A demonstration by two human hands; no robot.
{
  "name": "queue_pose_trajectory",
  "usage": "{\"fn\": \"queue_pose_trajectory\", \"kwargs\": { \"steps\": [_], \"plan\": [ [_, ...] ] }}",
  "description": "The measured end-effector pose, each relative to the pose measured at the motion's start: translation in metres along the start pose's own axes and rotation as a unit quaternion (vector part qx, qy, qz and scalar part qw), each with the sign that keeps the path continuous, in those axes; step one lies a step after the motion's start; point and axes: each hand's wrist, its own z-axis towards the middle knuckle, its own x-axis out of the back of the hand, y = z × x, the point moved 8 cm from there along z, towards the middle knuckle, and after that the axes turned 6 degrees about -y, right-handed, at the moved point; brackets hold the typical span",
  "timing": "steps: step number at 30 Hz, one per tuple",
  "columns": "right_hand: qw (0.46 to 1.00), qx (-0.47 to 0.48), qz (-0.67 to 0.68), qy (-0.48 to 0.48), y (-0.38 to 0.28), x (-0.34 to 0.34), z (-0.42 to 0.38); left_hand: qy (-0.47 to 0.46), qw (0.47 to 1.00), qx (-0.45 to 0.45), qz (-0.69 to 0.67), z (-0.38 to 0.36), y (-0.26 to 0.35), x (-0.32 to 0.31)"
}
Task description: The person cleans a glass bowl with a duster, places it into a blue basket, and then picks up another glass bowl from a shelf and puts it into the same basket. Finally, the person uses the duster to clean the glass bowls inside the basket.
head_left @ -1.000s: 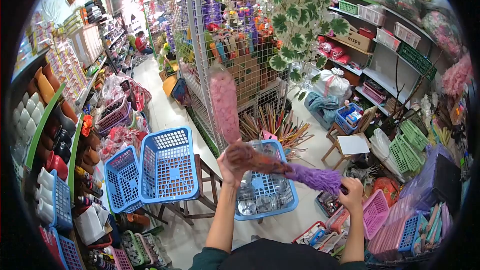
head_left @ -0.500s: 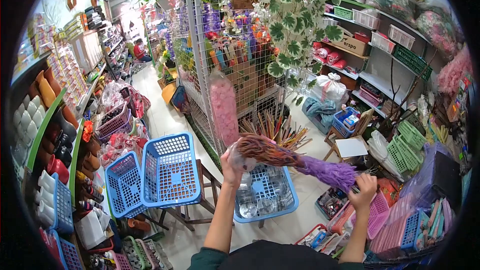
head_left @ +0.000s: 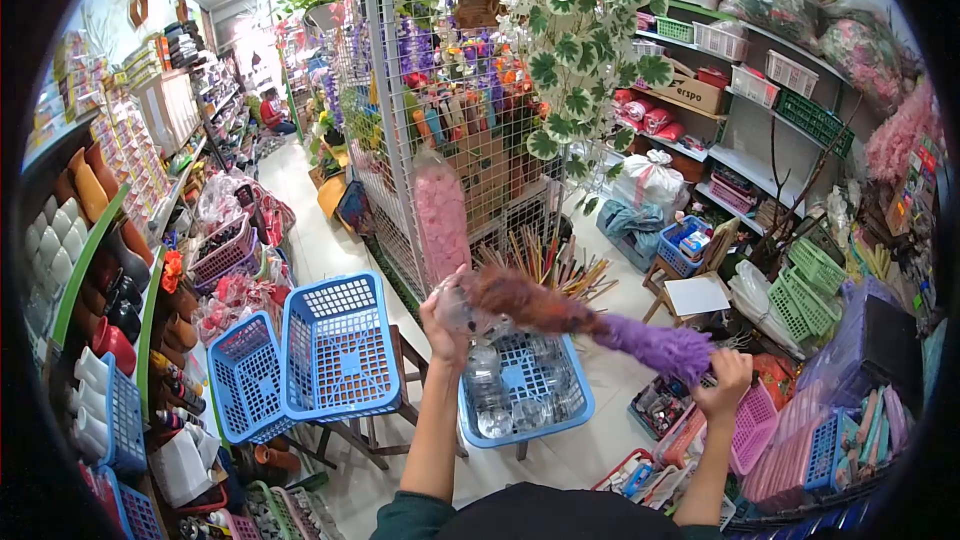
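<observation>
A long soft bundle, rusty brown at one end and fluffy purple at the other, stretches between my hands; its exact kind does not show. My left hand is closed around clear plastic at the brown end. At the purple tip, my right hand pinches with bent fingers. The brown part is smeared by motion. Below the bundle is a blue plastic basket with several clear round containers inside.
Two blue baskets stand on a wooden stool to the left. A wire mesh rack with hanging ivy rises ahead. Sticks fan out behind the bundle. Crowded shelves line the right; a person sits far back.
My left hand has moved slightly left, and the brown part of the bundle now looks twisted and blurred. The right hand stays at the purple tip.
</observation>
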Motion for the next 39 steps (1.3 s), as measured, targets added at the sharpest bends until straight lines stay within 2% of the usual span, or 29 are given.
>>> {"fn": "queue_pose_trajectory", "kwargs": {
  "steps": [1,3,5,6,7,9,11,13,14,15,18,19,21,22,23,25,27,29,31,32,33,35,36,37,39],
  "plan": [
    [0.999,-0.025,-0.028,0.003,0.005,0.001,-0.001,0.025,0.999,-0.005,0.035,-0.001,-0.004,-0.003],
    [1.000,-0.026,-0.002,0.001,-0.002,-0.004,-0.005,0.051,0.996,-0.012,0.069,0.000,-0.010,0.008],
    [0.998,0.022,0.056,0.011,-0.019,-0.004,-0.005,-0.061,0.997,-0.016,-0.054,0.011,-0.022,0.024],
    [0.997,0.037,0.062,-0.014,-0.015,-0.002,-0.007,-0.123,0.990,-0.024,-0.064,0.001,-0.007,0.005],
    [0.997,0.039,0.063,-0.014,-0.012,0.000,-0.005,-0.123,0.990,-0.025,-0.064,-0.002,-0.002,-0.003],
    [1.000,-0.010,-0.004,-0.014,-0.003,0.003,-0.002,-0.009,0.999,-0.005,-0.047,-0.007,0.000,-0.001],
    [1.000,-0.011,0.001,0.000,-0.009,-0.001,-0.004,-0.005,1.000,0.014,-0.018,-0.014,-0.005,-0.016],
    [0.998,-0.004,0.063,-0.024,-0.011,-0.015,-0.013,-0.037,0.994,0.033,-0.101,-0.010,-0.020,-0.010],
    [0.996,-0.009,0.081,-0.047,-0.008,-0.017,-0.015,-0.052,0.998,0.011,-0.041,-0.007,-0.014,-0.002],
    [0.996,-0.008,0.082,-0.046,-0.005,-0.015,-0.013,-0.051,0.998,0.009,-0.041,-0.007,-0.007,-0.004],
    [0.998,-0.044,0.041,-0.010,0.010,-0.011,-0.012,0.022,1.000,-0.021,-0.004,-0.013,0.011,-0.004],
    [0.998,-0.044,0.041,-0.010,0.009,-0.017,-0.012,0.022,1.000,-0.021,-0.004,-0.014,0.007,-0.002],
    [0.988,-0.061,0.135,0.053,0.002,-0.020,-0.012,-0.049,0.997,0.002,0.063,-0.013,-0.015,0.006],
    [0.985,-0.054,0.160,0.028,-0.003,-0.024,-0.011,0.067,0.991,0.010,0.112,-0.015,-0.032,0.033],
    [0.985,-0.054,0.160,0.029,-0.005,-0.020,-0.009,0.053,0.993,0.011,0.108,-0.013,-0.051,0.047],
    [0.993,-0.005,0.108,-0.043,-0.020,-0.023,0.001,-0.051,0.988,-0.059,0.135,-0.012,-0.042,0.028],
    [0.993,-0.024,0.109,-0.038,-0.016,-0.025,0.002,-0.047,0.968,-0.081,0.234,-0.012,-0.030,0.032],
    [0.993,-0.060,0.095,-0.019,-0.007,-0.026,0.002,-0.034,0.964,-0.094,0.245,-0.015,-0.026,0.035],
    [0.994,-0.032,0.101,-0.026,-0.016,-0.025,0.004,-0.006,0.956,-0.118,0.270,-0.022,-0.015,0.032],
    [0.992,-0.022,0.119,-0.031,-0.019,-0.026,0.005,0.067,0.952,-0.139,0.263,-0.027,-0.016,0.033],
    [0.990,-0.012,0.137,-0.037,-0.021,-0.027,0.005,0.067,0.952,-0.139,0.263,-0.031,-0.003,0.020],
    [0.992,-0.033,0.116,-0.030,-0.014,-0.032,0.003,0.011,0.952,-0.078,0.294,-0.032,0.010,-0.003],
    [0.994,-0.055,0.093,-0.024,-0.010,-0.034,0.001,-0.053,0.957,-0.083,0.273,-0.028,0.008,-0.002],
    [0.994,-0.053,0.094,-0.024,-0.011,-0.034,0.000,-0.051,0.957,-0.084,0.273,-0.027,0.004,0.004],
    [0.988,-0.054,0.139,-0.042,-0.013,-0.039,-0.002,-0.018,0.984,-0.063,0.168,-0.029,-0.006,0.017]
  ]
}}
